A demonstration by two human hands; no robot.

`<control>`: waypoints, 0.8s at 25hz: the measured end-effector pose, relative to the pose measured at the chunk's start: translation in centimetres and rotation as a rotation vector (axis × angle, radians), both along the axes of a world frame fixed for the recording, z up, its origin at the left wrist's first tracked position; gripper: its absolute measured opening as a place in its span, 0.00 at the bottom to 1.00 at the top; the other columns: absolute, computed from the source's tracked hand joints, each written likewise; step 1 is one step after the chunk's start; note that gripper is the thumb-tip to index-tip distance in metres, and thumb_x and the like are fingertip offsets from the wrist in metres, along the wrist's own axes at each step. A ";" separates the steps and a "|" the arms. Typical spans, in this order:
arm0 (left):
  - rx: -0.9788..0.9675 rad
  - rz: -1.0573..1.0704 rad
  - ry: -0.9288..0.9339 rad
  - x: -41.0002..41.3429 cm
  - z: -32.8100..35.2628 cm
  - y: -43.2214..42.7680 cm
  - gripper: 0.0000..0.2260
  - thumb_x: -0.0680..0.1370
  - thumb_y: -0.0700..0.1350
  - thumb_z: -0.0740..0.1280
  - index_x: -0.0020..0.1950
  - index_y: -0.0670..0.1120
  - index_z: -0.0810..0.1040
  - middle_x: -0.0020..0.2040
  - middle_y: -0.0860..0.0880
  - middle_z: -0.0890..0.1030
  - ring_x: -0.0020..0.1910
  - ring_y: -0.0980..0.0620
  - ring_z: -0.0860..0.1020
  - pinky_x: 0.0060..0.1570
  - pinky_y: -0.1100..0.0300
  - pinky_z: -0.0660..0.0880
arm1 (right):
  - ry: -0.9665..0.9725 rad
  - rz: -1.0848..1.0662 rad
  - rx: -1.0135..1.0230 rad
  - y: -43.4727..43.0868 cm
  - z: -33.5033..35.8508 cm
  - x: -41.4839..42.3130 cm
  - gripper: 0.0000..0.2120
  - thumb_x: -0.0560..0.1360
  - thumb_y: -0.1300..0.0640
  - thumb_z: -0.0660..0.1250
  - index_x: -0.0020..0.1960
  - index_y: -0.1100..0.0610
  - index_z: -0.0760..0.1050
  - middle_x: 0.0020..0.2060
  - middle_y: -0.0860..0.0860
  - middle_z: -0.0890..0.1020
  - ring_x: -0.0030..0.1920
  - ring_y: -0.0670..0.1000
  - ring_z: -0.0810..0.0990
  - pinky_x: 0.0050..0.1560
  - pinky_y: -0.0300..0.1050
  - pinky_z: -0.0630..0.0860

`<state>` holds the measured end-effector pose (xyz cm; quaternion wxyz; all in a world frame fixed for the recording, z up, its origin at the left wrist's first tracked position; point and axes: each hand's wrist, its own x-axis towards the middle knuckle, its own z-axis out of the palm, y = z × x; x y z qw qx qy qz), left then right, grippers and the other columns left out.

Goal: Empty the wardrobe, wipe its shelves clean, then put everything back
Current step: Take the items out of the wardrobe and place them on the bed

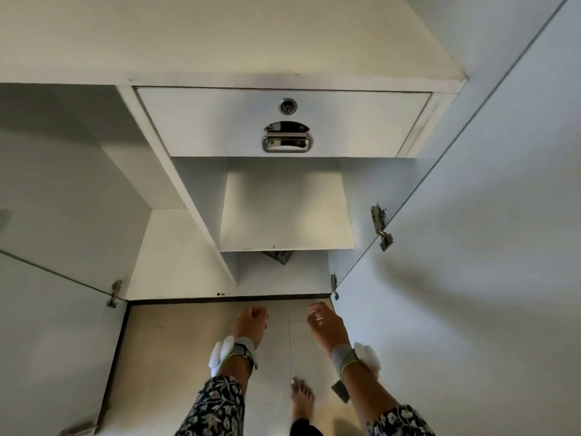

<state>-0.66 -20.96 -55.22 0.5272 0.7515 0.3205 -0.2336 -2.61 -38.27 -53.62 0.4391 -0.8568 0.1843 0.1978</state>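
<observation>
Sleeves [217, 407] nearest, w/ a bare foot [301, 401] on the floor [188, 341]. Wardrobe [220, 42] ahead, doors open, drawer [283, 121] closed.

Risks, as we judge them:
- Drawer contents get skipped if it's left unopened.
- A dark item [278, 256] under the shelf [286, 212] gets missed.
- R hand [323, 325] catches a hinge [382, 228] on reaching in.

L hand [253, 322]: fingers curled to a fist, holding nothing. R hand: fingers loosely curled, slightly apart, touching nothing.
</observation>
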 end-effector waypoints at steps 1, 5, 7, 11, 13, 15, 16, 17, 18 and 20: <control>0.006 0.003 0.004 1.8 -1.2 -0.4 0.09 0.78 0.41 0.63 0.38 0.48 0.75 0.37 0.47 0.79 0.41 0.44 0.78 0.44 0.52 0.76 | 0.015 0.011 0.008 -0.2 -1.5 1.9 0.11 0.76 0.61 0.63 0.57 0.57 0.76 0.48 0.52 0.81 0.43 0.48 0.77 0.36 0.22 0.66; 0.065 -0.004 0.017 7.1 -5.9 -1.4 0.08 0.77 0.44 0.65 0.49 0.41 0.80 0.46 0.40 0.82 0.48 0.41 0.80 0.52 0.49 0.77 | 0.053 0.047 0.013 -0.4 -6.3 7.8 0.12 0.76 0.60 0.64 0.59 0.57 0.75 0.52 0.54 0.81 0.44 0.48 0.77 0.44 0.34 0.70; 0.114 -0.014 0.041 8.7 -8.8 -1.6 0.10 0.76 0.46 0.66 0.51 0.41 0.81 0.49 0.39 0.82 0.51 0.39 0.79 0.54 0.49 0.77 | 0.065 0.062 0.022 -0.1 -8.8 9.9 0.13 0.76 0.59 0.64 0.60 0.56 0.74 0.52 0.55 0.81 0.45 0.48 0.77 0.46 0.35 0.71; 0.221 -0.122 -0.018 11.1 -13.9 -1.5 0.11 0.79 0.44 0.63 0.52 0.37 0.80 0.51 0.37 0.82 0.53 0.40 0.78 0.51 0.58 0.70 | 0.042 0.065 0.011 0.2 -15.0 13.2 0.13 0.76 0.59 0.64 0.60 0.57 0.73 0.53 0.55 0.79 0.49 0.49 0.77 0.49 0.36 0.70; 0.247 -0.159 -0.035 11.3 -17.0 -1.4 0.12 0.79 0.43 0.62 0.52 0.35 0.78 0.51 0.35 0.80 0.53 0.39 0.77 0.50 0.57 0.69 | 0.052 0.043 0.001 0.4 -18.3 14.3 0.13 0.76 0.58 0.64 0.60 0.57 0.72 0.54 0.56 0.79 0.50 0.50 0.77 0.53 0.39 0.72; 0.252 -0.193 -0.033 11.3 -20.5 -1.3 0.11 0.79 0.42 0.62 0.52 0.35 0.77 0.53 0.36 0.80 0.54 0.39 0.77 0.50 0.58 0.69 | 0.047 0.032 -0.011 0.8 -22.0 15.5 0.13 0.77 0.57 0.64 0.61 0.57 0.72 0.55 0.55 0.78 0.53 0.53 0.78 0.55 0.45 0.74; 0.255 -0.185 -0.041 11.6 -22.1 -1.1 0.10 0.79 0.41 0.62 0.53 0.35 0.78 0.54 0.37 0.80 0.55 0.40 0.77 0.52 0.59 0.69 | 0.035 0.017 -0.016 0.9 -23.5 16.4 0.14 0.77 0.56 0.63 0.61 0.57 0.72 0.56 0.55 0.78 0.53 0.54 0.78 0.55 0.45 0.75; 0.244 -0.173 -0.062 11.8 -24.1 -1.1 0.10 0.79 0.40 0.62 0.55 0.36 0.78 0.56 0.39 0.80 0.57 0.42 0.77 0.53 0.60 0.69 | 0.016 0.001 -0.018 1.1 -25.5 17.1 0.14 0.78 0.55 0.63 0.62 0.57 0.71 0.57 0.55 0.77 0.54 0.54 0.78 0.54 0.44 0.74; 0.243 -0.199 -0.078 12.2 -26.1 -1.0 0.12 0.79 0.41 0.59 0.57 0.37 0.78 0.58 0.40 0.79 0.59 0.43 0.76 0.55 0.62 0.68 | 0.005 -0.015 -0.020 1.3 -27.2 17.8 0.15 0.78 0.54 0.62 0.63 0.57 0.71 0.57 0.55 0.76 0.55 0.54 0.78 0.54 0.42 0.72; 0.279 -0.244 -0.122 13.4 -29.8 -0.7 0.17 0.80 0.44 0.54 0.61 0.39 0.76 0.62 0.42 0.77 0.62 0.44 0.74 0.59 0.62 0.66 | -0.016 -0.078 -0.012 1.6 -30.9 19.2 0.16 0.79 0.53 0.61 0.65 0.57 0.70 0.59 0.54 0.75 0.58 0.54 0.76 0.53 0.40 0.70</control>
